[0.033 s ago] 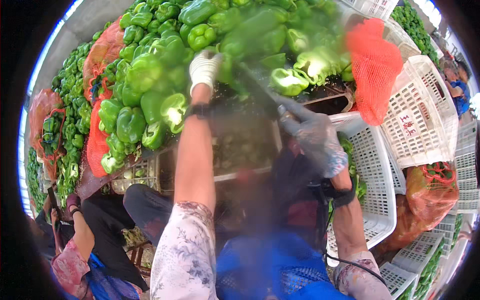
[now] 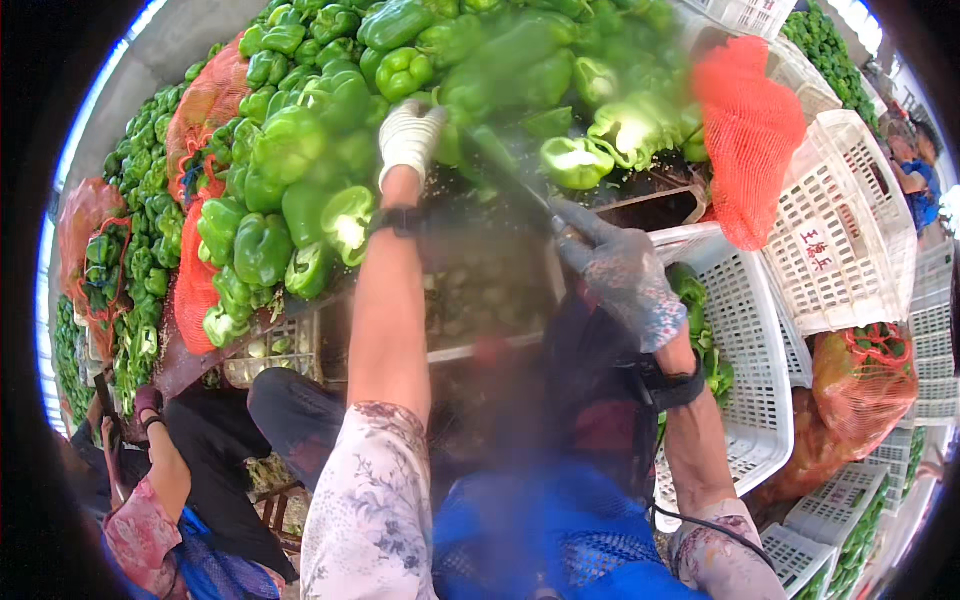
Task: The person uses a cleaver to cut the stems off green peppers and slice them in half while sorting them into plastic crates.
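Note:
My left hand (image 2: 410,137), in a white glove, reaches into the heap of green bell peppers (image 2: 263,248). Its fingers curl against a green bell pepper (image 2: 452,138) by its right side; haze in the picture blurs their tips. In my right hand (image 2: 625,268), gloved in grey with a patterned cuff, a knife (image 2: 520,187) is gripped by its handle. The blade slants up and left toward the pepper by my left hand. Cut pepper pieces (image 2: 578,163) with pale insides lie just beyond the knife.
A white crate (image 2: 745,350) holding some green peppers stands by my right forearm. Red mesh sacks (image 2: 750,140) and stacked white crates (image 2: 835,220) are at the right. Below my hands is a tray (image 2: 490,345). A co-worker's arm (image 2: 165,470) shows at lower left.
My right hand has turned slightly and shifted a little with the knife, and now shows sharper. My left hand has hardly moved.

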`<move>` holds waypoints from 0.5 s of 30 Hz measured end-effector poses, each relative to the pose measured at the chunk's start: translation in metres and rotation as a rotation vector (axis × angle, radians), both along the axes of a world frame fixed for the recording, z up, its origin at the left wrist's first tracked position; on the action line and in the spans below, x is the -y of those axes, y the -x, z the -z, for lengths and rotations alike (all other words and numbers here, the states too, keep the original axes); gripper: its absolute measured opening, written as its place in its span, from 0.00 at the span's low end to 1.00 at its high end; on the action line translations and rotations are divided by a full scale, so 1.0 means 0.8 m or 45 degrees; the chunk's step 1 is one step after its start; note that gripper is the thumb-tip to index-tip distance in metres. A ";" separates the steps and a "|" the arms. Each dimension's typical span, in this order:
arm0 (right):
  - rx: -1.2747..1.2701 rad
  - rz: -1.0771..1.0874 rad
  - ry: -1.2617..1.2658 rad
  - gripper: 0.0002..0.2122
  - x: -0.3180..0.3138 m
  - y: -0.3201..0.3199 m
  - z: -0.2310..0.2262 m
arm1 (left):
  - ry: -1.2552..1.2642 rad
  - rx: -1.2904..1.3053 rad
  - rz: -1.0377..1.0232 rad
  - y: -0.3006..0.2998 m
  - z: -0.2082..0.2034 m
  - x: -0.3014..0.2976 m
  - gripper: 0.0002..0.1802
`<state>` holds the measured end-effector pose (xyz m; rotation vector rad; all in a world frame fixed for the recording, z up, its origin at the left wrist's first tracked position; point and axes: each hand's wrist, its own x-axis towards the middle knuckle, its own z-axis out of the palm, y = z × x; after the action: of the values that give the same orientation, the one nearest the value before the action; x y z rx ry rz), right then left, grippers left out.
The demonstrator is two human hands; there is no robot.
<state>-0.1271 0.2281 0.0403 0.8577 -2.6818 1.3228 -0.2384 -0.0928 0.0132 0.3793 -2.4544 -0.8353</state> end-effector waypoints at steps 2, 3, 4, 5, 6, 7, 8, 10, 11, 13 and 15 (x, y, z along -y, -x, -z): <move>-0.005 0.016 -0.139 0.18 0.003 -0.010 -0.010 | -0.233 0.051 0.078 0.000 0.012 -0.009 0.21; 0.216 0.208 0.000 0.17 0.003 -0.012 -0.019 | -0.318 0.079 0.130 0.003 0.018 -0.017 0.20; 0.439 0.406 0.132 0.17 0.002 -0.014 -0.022 | -0.409 0.113 0.186 0.003 0.026 -0.028 0.20; 0.427 0.424 0.175 0.18 0.006 -0.016 -0.035 | -0.316 0.016 0.112 -0.002 0.036 -0.033 0.20; 0.413 0.432 0.218 0.18 0.013 -0.018 -0.048 | -0.317 0.018 0.100 -0.008 0.042 -0.031 0.20; 0.375 0.386 0.367 0.19 0.018 -0.019 -0.056 | -0.377 -0.081 0.089 -0.015 0.048 -0.035 0.20; 0.337 0.334 0.517 0.20 0.024 -0.021 -0.060 | -0.435 -0.180 0.073 -0.021 0.052 -0.037 0.21; 0.178 0.295 0.541 0.20 0.044 -0.026 -0.066 | -0.261 -0.283 -0.003 -0.029 0.049 -0.040 0.21; 0.014 0.252 0.568 0.21 0.052 -0.026 -0.069 | -0.289 -0.270 -0.029 -0.033 0.046 -0.045 0.21; -0.334 0.254 0.096 0.18 0.061 -0.002 -0.019 | -0.514 -0.228 -0.015 -0.049 0.035 -0.081 0.21; -0.229 0.288 -0.223 0.17 0.087 0.020 0.038 | -0.464 -0.289 -0.016 -0.059 0.052 -0.074 0.20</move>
<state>-0.1431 0.1584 0.0097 0.6275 -2.6841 0.9300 -0.1910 -0.0338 -0.0285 0.4030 -2.0885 -1.2518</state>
